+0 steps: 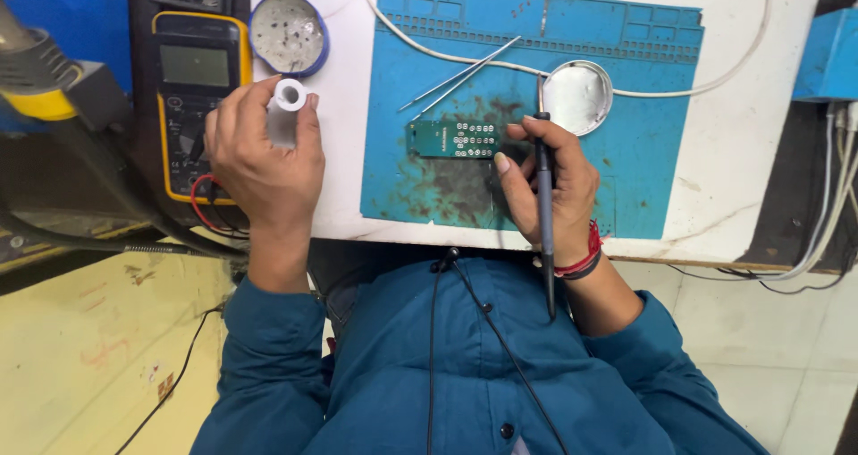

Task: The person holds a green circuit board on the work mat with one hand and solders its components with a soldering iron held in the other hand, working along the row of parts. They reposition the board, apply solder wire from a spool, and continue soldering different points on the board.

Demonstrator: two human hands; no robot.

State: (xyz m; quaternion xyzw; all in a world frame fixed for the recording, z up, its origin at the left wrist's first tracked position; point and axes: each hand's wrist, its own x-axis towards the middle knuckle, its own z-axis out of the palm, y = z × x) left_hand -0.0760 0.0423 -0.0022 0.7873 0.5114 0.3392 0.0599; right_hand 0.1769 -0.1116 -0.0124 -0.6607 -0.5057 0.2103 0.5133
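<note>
Green board [456, 139]: lies on the blue mat [643, 151], touching the right hand's fingertips.
Right hand [545, 187]: closed around a thin dark pen tool [543, 196].
Left hand [264, 155]: wrapped around a white tube [286, 106], beside the yellow meter [192, 71].

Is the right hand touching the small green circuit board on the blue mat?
Touching. The head view shows the right hand fingertips resting on the green circuit board right end.
</note>
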